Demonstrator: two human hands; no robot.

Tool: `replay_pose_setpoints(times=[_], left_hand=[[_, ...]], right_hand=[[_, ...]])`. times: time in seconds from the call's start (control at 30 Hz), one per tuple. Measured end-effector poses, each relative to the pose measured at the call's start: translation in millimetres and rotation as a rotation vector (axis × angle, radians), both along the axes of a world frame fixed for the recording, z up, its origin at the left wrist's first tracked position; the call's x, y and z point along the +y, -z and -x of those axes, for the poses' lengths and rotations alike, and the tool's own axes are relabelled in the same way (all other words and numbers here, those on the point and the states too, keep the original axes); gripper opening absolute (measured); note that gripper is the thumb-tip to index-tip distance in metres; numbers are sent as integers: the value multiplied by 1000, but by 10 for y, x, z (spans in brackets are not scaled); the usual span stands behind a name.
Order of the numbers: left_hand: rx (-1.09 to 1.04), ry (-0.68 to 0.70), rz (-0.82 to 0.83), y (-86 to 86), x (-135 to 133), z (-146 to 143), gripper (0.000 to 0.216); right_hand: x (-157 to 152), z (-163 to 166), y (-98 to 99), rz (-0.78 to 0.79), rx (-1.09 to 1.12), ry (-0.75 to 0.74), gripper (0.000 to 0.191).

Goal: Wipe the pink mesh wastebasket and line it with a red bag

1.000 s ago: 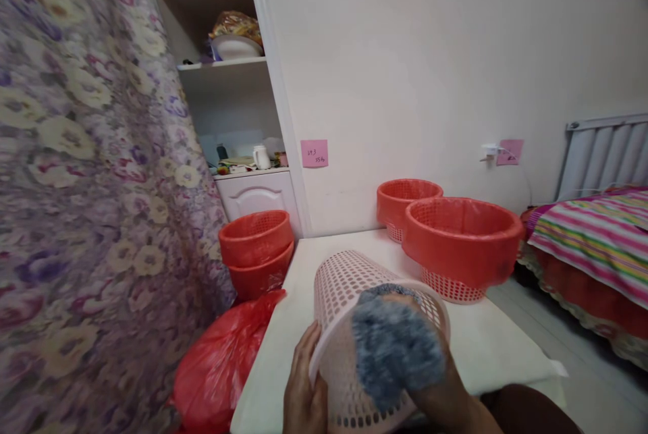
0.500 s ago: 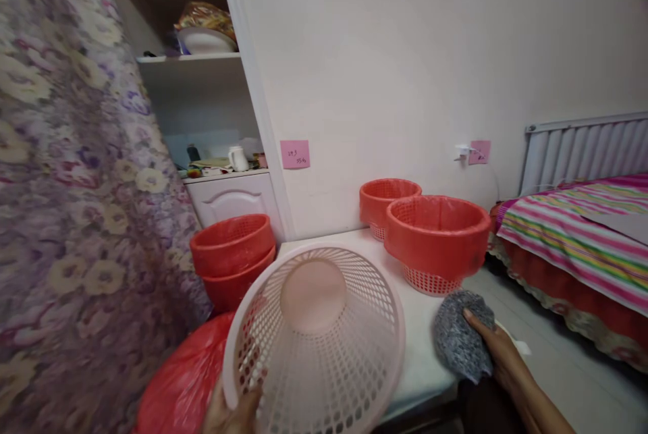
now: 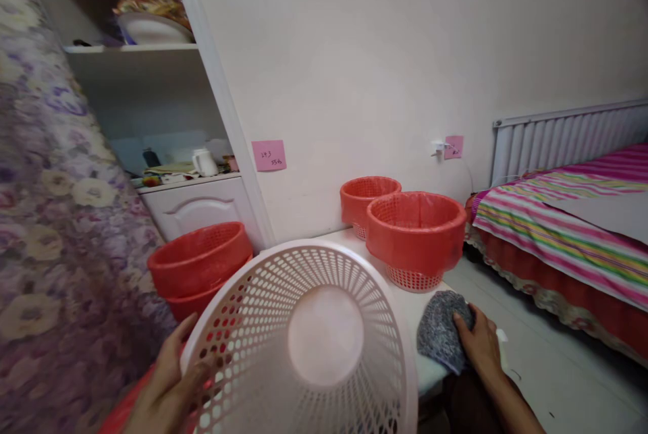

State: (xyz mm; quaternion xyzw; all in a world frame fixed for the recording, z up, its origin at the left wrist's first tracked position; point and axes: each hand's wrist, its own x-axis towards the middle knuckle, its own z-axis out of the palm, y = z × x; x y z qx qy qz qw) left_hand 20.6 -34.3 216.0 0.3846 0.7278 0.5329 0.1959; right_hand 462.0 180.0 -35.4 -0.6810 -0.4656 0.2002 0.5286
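The perforated pink plastic basket [image 3: 327, 336] is near centre, mouth toward the viewer; judged light, fairly stiff, best held by its rim. Left hand [image 3: 165, 383]: fingers curled on the left rim. Right hand [image 3: 478, 339], right: fingers gripping a soft-looking grey cloth [image 3: 439, 329].

I see a floral curtain [image 3: 38, 238] on my left, a white pitcher [image 3: 206, 163] on the cabinet [image 3: 200, 208] beside it — a pink note [image 3: 268, 156] on the wall [image 3: 344, 69] ahead, a striped bedspread [image 3: 547, 226] to my right.
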Motion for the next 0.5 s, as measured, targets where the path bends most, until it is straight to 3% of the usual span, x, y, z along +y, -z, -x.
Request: replay_pose_setpoints(times=[0.13,0.33,0.5], left_hand=[[-145,39,92,-196,156,72,76],[-37,180,98,-261,319,164,67],[11,193,71,-363,436,38,59]], right_hand=[[-40,-38,-7,-61,-42,71,75],[-152,-84,-29,-154,-6,86,64],[-282,-57,-129,-181,8,80,59]])
